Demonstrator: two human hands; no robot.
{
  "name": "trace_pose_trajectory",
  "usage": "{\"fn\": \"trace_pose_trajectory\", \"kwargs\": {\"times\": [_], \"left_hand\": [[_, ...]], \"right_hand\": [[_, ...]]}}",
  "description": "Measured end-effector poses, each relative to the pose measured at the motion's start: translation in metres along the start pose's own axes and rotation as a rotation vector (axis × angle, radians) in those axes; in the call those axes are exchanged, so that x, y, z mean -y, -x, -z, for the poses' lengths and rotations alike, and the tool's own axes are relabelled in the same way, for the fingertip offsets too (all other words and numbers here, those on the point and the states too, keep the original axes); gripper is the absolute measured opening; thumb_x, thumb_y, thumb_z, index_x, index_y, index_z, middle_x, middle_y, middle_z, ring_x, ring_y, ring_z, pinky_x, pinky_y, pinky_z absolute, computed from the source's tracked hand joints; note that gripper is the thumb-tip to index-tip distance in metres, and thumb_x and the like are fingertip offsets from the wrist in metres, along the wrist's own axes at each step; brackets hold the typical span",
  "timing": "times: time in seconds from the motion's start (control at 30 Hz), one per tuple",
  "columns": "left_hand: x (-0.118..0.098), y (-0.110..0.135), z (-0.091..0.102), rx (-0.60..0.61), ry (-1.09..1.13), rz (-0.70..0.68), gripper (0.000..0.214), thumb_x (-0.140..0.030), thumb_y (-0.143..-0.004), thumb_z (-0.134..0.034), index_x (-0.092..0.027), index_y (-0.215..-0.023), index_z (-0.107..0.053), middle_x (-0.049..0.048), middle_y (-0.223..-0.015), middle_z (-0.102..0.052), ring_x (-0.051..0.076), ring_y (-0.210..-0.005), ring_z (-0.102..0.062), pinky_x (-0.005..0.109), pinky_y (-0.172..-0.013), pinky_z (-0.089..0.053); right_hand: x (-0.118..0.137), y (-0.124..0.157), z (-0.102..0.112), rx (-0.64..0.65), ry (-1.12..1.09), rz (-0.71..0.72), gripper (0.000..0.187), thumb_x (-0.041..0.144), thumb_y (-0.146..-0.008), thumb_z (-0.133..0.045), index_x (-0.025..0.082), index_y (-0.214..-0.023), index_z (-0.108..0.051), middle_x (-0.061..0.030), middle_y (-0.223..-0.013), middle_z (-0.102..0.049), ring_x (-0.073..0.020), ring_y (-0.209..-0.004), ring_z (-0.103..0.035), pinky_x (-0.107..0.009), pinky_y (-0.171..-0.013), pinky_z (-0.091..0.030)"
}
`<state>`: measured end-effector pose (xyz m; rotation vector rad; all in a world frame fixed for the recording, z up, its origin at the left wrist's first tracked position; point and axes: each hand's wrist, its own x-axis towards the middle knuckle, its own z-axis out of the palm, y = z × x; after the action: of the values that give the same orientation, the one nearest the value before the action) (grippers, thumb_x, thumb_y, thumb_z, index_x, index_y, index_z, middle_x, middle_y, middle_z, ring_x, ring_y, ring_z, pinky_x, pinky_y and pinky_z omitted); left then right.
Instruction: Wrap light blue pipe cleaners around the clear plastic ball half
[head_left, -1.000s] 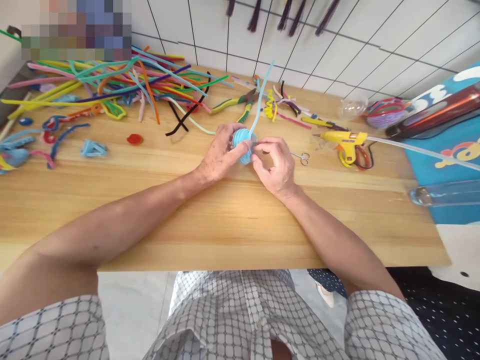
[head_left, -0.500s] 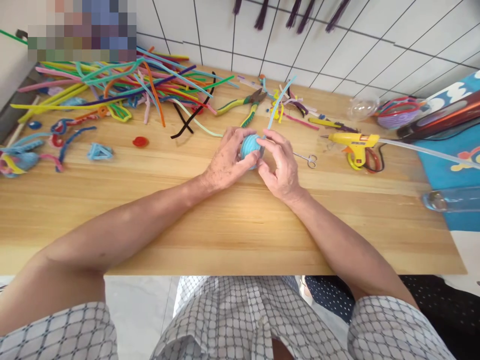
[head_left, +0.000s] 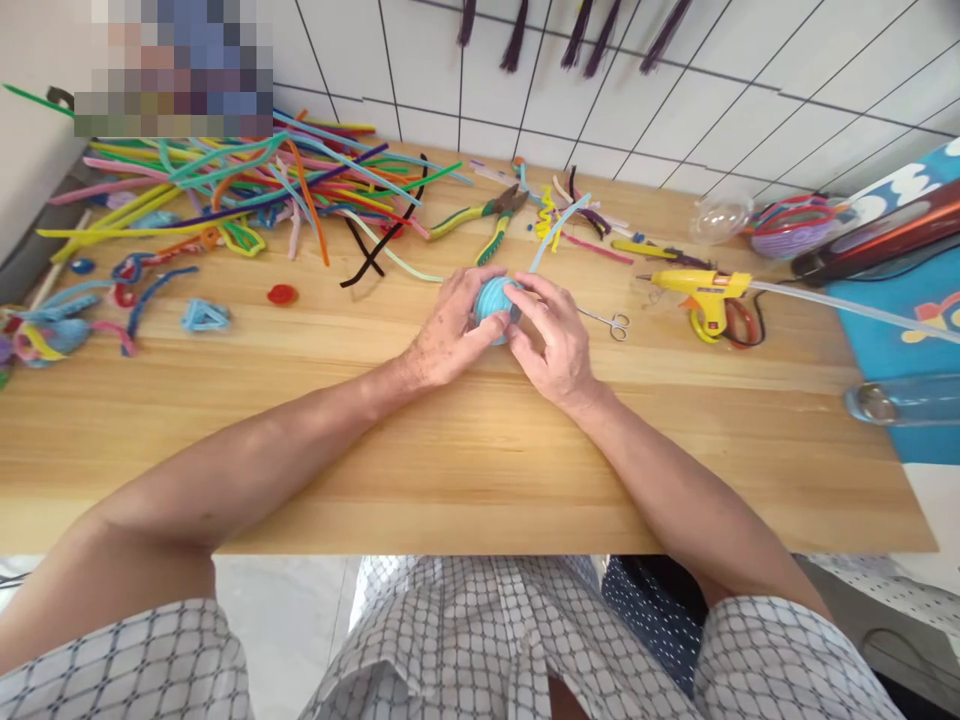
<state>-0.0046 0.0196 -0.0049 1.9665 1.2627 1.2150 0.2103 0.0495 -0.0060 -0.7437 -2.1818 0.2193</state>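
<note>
A ball wound with light blue pipe cleaner (head_left: pixel 493 297) sits between my two hands, just above or on the wooden table. My left hand (head_left: pixel 454 335) curls round its left side, with the thumb across its front. On the other side, my right hand (head_left: pixel 556 335) bends its fingers and thumb against the ball and the strand. The loose end of the light blue pipe cleaner (head_left: pixel 561 231) rises from behind the right fingers, slanting up and right. My hands hide much of the ball's sides. Small scissors (head_left: pixel 618 327) lie right of my right hand.
Colourful pipe cleaners (head_left: pixel 247 190) heap at the back left. Pliers (head_left: pixel 491 220) lie beyond my hands. A yellow glue gun (head_left: pixel 709 300), a clear bottle (head_left: pixel 911 398) and a clear ball (head_left: pixel 718 220) are at right. A red piece (head_left: pixel 282 294) and blue triangle (head_left: pixel 205 315) lie left.
The loose end of the pipe cleaner has tilted lower. Both hands keep nearly the same place on the ball. The camera view has shifted slightly.
</note>
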Motion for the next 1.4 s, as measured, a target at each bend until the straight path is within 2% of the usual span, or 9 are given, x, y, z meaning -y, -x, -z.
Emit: {"fn": "trace_pose_trajectory", "kwargs": {"times": [0.13, 0.23, 0.4, 0.67, 0.9, 1.1, 1.4], "left_hand": [[0.000, 0.002, 0.000, -0.001, 0.008, -0.007, 0.059, -0.062, -0.108, -0.056, -0.023, -0.152, -0.056, 0.0147, -0.151, -0.065, 0.032, -0.144, -0.060, 0.051, -0.128, -0.046], [-0.001, 0.005, 0.000, -0.009, -0.006, -0.027, 0.061, -0.064, -0.109, -0.054, -0.022, -0.153, -0.055, 0.0162, -0.151, -0.065, 0.032, -0.142, -0.060, 0.052, -0.126, -0.047], [-0.006, 0.007, 0.002, -0.007, -0.014, -0.034, 0.059, -0.062, -0.110, -0.054, -0.023, -0.155, -0.053, 0.0169, -0.152, -0.064, 0.033, -0.142, -0.061, 0.054, -0.124, -0.048], [-0.007, 0.009, 0.000, -0.033, -0.021, -0.055, 0.053, -0.053, -0.112, -0.055, -0.021, -0.155, -0.052, 0.0176, -0.151, -0.064, 0.031, -0.143, -0.059, 0.051, -0.124, -0.049], [-0.006, 0.010, 0.001, 0.004, -0.039, -0.015, 0.057, -0.057, -0.111, -0.053, -0.021, -0.156, -0.051, 0.0190, -0.154, -0.062, 0.033, -0.144, -0.058, 0.055, -0.126, -0.047], [-0.001, 0.008, 0.003, 0.018, 0.001, 0.015, 0.058, -0.058, -0.111, -0.045, -0.020, -0.156, -0.051, 0.0188, -0.153, -0.061, 0.033, -0.145, -0.058, 0.055, -0.127, -0.046], [0.003, 0.008, -0.002, -0.003, 0.035, 0.055, 0.057, -0.056, -0.108, -0.053, -0.022, -0.154, -0.051, 0.0177, -0.151, -0.062, 0.032, -0.142, -0.060, 0.053, -0.123, -0.050]], "right_hand": [[0.002, 0.000, 0.000, -0.009, -0.038, -0.006, 0.047, 0.037, -0.111, -0.058, 0.032, -0.158, -0.059, -0.0120, -0.157, -0.068, -0.0347, -0.145, -0.066, -0.062, -0.122, -0.058], [0.006, 0.001, 0.000, -0.059, -0.091, -0.022, 0.051, 0.036, -0.109, -0.063, 0.028, -0.159, -0.053, -0.0151, -0.157, -0.068, -0.0340, -0.147, -0.065, -0.058, -0.117, -0.063], [0.011, 0.001, 0.005, -0.048, -0.085, -0.053, 0.042, 0.034, -0.108, -0.068, 0.027, -0.148, -0.057, -0.0162, -0.152, -0.070, -0.0336, -0.142, -0.069, -0.059, -0.114, -0.065], [0.012, -0.001, 0.008, -0.032, -0.099, -0.041, 0.048, 0.028, -0.105, -0.070, 0.028, -0.151, -0.057, -0.0155, -0.144, -0.074, -0.0331, -0.135, -0.073, -0.058, -0.112, -0.066], [0.008, 0.000, 0.002, -0.050, -0.104, -0.026, 0.047, 0.028, -0.104, -0.069, 0.028, -0.149, -0.060, -0.0151, -0.145, -0.074, -0.0336, -0.136, -0.072, -0.058, -0.114, -0.063], [0.009, -0.001, 0.000, -0.057, -0.067, -0.003, 0.043, 0.029, -0.105, -0.067, 0.027, -0.148, -0.060, -0.0151, -0.144, -0.075, -0.0311, -0.133, -0.074, -0.054, -0.112, -0.064], [0.009, -0.002, -0.001, -0.061, -0.037, 0.012, 0.044, 0.027, -0.105, -0.067, 0.026, -0.148, -0.059, -0.0157, -0.144, -0.074, -0.0306, -0.133, -0.073, -0.054, -0.111, -0.065]]}}
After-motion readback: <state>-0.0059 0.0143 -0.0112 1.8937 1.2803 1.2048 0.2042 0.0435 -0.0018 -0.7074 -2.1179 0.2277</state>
